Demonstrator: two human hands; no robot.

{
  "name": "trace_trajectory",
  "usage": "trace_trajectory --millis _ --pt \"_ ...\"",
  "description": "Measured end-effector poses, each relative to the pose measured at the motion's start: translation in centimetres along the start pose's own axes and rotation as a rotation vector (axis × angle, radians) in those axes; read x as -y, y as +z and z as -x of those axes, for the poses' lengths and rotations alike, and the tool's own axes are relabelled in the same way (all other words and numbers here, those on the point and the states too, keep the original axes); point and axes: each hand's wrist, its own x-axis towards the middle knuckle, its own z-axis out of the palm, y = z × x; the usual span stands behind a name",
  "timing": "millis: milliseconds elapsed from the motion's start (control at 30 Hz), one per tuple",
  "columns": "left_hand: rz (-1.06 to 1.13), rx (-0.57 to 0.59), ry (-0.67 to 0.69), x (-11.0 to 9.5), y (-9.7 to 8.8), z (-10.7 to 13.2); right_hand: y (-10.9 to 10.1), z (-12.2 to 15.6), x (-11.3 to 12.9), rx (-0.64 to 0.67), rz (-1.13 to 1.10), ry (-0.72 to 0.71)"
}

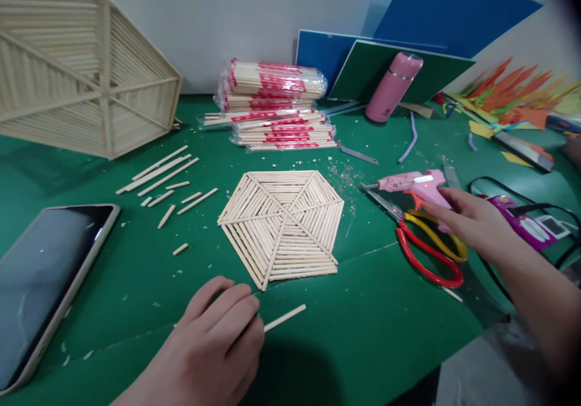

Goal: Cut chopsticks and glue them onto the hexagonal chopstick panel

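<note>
A flat hexagon panel (282, 224) made of glued wooden sticks lies in the middle of the green table (372, 327). My left hand (213, 339) rests on the table below it, fingers closed around a short wooden stick (285, 317) that pokes out to the right. My right hand (472, 219) reaches over the pink glue gun (415, 183), fingers spread and touching its handle. Red-and-yellow scissors (431, 248) lie just under that hand.
A tablet (40, 279) lies at the left edge. Loose cut sticks (166, 179) are scattered left of the panel. A large stick-built hexagonal frame (77, 67) stands at back left, packs of chopsticks (276, 106) and a pink bottle (393, 88) behind.
</note>
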Motion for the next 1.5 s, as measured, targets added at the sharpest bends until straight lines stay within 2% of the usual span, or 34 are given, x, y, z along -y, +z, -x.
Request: trace_trajectory --millis 133,200,233,267,300,333,400,433,467,500,533,667,833,900,967,1033,1133,1300,1500 --pt "-0.011 0.03 0.027 0.3 -0.3 -0.1 0.5 -0.8 -0.1 -0.056 0.052 -0.023" --pt "-0.029 0.023 0.045 0.5 -0.1 -0.1 0.4 0.0 0.6 -0.212 0.128 -0.077" --pt "-0.036 0.021 0.052 0.6 0.0 -0.1 0.4 0.9 1.3 -0.304 0.154 -0.131" --pt "-0.042 0.015 0.054 0.6 0.1 -0.1 0.5 2.1 2.2 -0.431 0.182 -0.277" --pt "-0.046 0.01 0.054 0.5 0.3 -0.1 0.7 3.5 3.2 -0.483 0.149 -0.455" --pt "-0.05 0.002 0.046 0.3 0.4 -0.2 1.0 5.1 4.4 -0.443 0.084 -0.619" --pt "-0.062 -0.009 0.023 -0.2 0.7 -0.3 2.3 8.4 6.8 -0.161 0.004 -0.909" --pt "-0.069 -0.018 0.014 -0.5 0.7 -0.4 3.1 9.9 7.9 0.027 -0.01 -1.014" --pt "-0.074 -0.028 0.014 -0.9 0.7 -0.5 3.9 11.2 8.7 0.147 -0.032 -1.068" --pt "-0.077 -0.035 0.021 -1.2 0.7 -0.5 4.8 12.3 9.4 0.21 -0.053 -1.11" --pt "-0.078 -0.037 0.034 -1.5 0.6 -0.5 5.7 13.0 9.9 0.248 -0.039 -1.1" --pt "-0.096 -0.025 0.078 -2.3 0.1 -0.4 7.9 14.0 10.3 0.251 -0.014 -1.117" --pt "-0.078 0.033 0.048 -2.7 -0.5 -0.8 8.1 13.6 10.2 0.345 -0.042 -1.103" --pt "-0.051 -0.009 0.034 -2.5 -1.0 -1.1 7.8 13.2 10.3 0.393 -0.057 -1.114" --pt "-0.002 -0.11 0.01 -1.9 -1.6 -1.4 7.5 12.5 10.5 0.412 -0.042 -1.118" --pt "0.062 -0.133 -0.078 -1.1 -2.0 -1.6 7.3 11.6 10.8 0.362 -0.01 -1.115" --pt "0.066 -0.243 -0.157 0.2 -1.8 -1.4 7.2 10.5 11.3 0.283 0.073 -1.131" --pt "0.044 -0.164 -0.161 1.1 -0.6 -0.8 7.2 9.7 12.0 0.259 0.176 -1.156" --pt "0.106 -0.184 -0.152 1.2 -0.3 -0.7 6.4 8.9 11.2 0.22 0.178 -1.152"
